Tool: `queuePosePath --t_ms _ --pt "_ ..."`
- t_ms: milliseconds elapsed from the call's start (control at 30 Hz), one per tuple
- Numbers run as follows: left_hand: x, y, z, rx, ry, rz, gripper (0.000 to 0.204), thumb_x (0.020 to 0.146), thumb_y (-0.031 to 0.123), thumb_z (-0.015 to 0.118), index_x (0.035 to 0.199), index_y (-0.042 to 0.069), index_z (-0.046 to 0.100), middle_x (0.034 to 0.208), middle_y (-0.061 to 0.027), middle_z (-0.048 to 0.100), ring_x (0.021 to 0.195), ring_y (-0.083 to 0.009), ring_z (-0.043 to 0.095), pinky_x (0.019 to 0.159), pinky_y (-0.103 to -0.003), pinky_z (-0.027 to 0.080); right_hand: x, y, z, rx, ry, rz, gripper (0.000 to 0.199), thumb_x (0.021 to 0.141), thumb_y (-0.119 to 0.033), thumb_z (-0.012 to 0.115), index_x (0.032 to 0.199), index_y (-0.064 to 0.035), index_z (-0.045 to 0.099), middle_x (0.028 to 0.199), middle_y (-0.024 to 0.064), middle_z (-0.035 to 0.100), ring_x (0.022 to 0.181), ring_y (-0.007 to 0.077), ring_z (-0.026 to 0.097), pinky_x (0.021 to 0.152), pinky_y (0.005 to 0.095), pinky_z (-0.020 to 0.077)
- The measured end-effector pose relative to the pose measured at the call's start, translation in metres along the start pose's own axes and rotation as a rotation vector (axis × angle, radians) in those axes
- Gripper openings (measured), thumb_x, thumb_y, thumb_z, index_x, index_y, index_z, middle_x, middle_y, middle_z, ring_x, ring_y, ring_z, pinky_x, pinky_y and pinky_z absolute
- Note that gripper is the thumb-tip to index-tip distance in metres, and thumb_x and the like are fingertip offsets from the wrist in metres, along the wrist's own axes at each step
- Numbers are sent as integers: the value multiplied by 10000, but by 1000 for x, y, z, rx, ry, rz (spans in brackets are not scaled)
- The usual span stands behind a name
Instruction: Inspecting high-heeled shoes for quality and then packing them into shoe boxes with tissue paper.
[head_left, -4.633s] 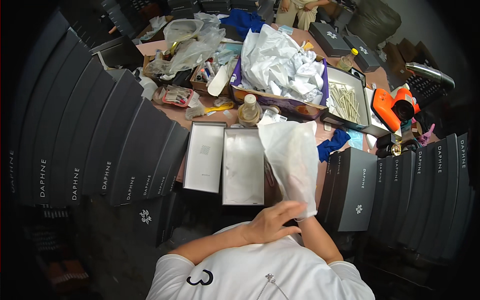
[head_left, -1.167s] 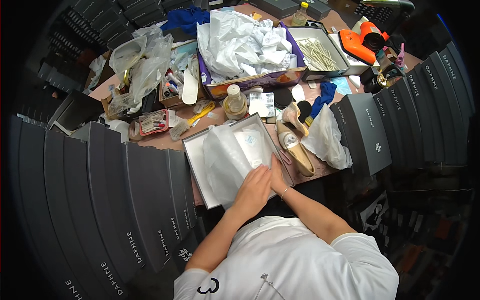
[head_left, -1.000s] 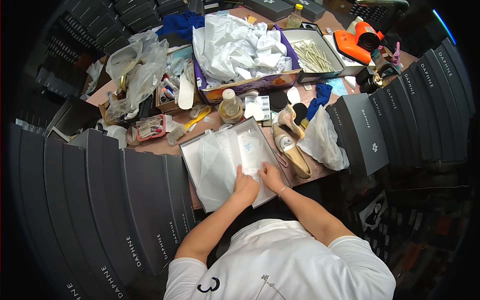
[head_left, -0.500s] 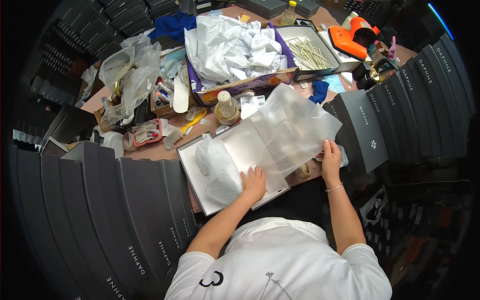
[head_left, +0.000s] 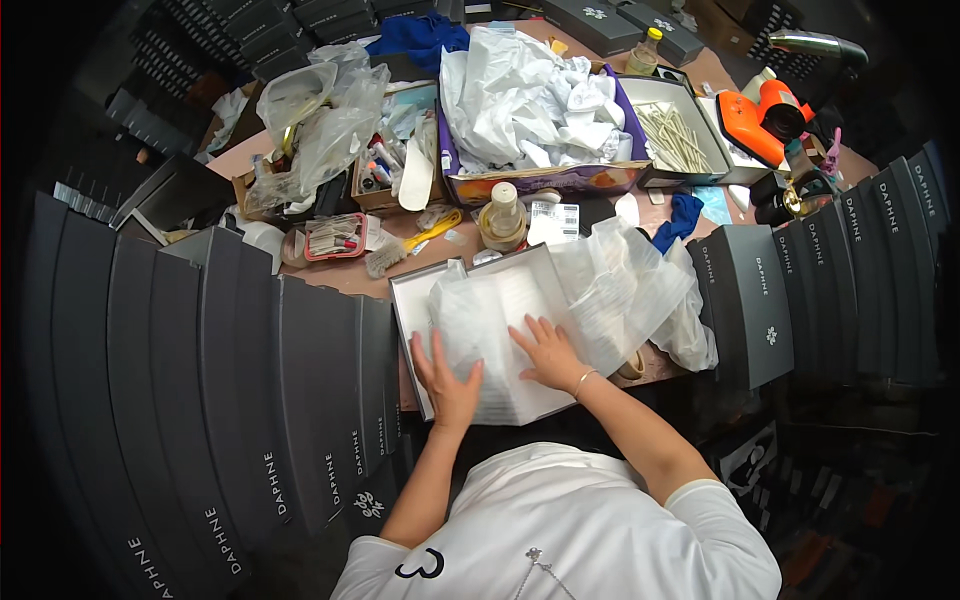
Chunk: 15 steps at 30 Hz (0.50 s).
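An open shoebox (head_left: 541, 275) with a white inside and dark edges lies at a slant in front of me. A thin translucent white wrapping sheet (head_left: 478, 315) is spread over its left part; what is beneath the sheet is hidden. My left hand (head_left: 443, 388) rests on the sheet's left side, fingers spread. Near the middle of the box lies my right hand (head_left: 550, 356), palm down with fingers apart, touching the sheet. More crumpled translucent sheets (head_left: 625, 290) lie against the box's right side. Beyond them a beige shoe (head_left: 632, 366) shows in part.
Dark shoeboxes (head_left: 230, 360) stand in rows at left and right (head_left: 755, 300). Behind lie a purple carton (head_left: 550, 182) of crumpled paper, a glass bottle (head_left: 503, 220), a brush (head_left: 388, 260), a box of thin sticks (head_left: 700, 170) and an orange device (head_left: 748, 130).
The translucent sheet my right hand held up at the right now lies over the box. My right hand has moved left onto it; my left hand has shifted to its left side.
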<state>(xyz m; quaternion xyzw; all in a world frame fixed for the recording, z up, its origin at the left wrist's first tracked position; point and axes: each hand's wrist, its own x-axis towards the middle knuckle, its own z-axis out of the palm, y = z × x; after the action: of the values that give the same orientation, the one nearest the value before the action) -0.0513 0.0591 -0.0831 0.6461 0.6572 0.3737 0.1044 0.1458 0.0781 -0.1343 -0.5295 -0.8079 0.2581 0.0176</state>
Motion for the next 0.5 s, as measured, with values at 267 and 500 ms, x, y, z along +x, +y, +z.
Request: queuePosePath --t_ms 267,500 --pt "-26 -91 -11 -717 80 -779 243 984 194 507 1032 -8 632 769 30 564 720 -46 489 604 -202 408 1 16 40 -2 -139 -9 930 694 -340 790 1462 -190 287 1538 137 189 1418 391 122 1102 598 186" --pt "-16 39 -66 -554 -175 -232 202 972 125 480 1033 -20 607 958 -94 605 809 -146 579 737 -300 483 -7 15 47 -76 -108 -18 916 691 -335 789 1445 -138 307 1524 154 214 1413 388 145 1104 571 212"
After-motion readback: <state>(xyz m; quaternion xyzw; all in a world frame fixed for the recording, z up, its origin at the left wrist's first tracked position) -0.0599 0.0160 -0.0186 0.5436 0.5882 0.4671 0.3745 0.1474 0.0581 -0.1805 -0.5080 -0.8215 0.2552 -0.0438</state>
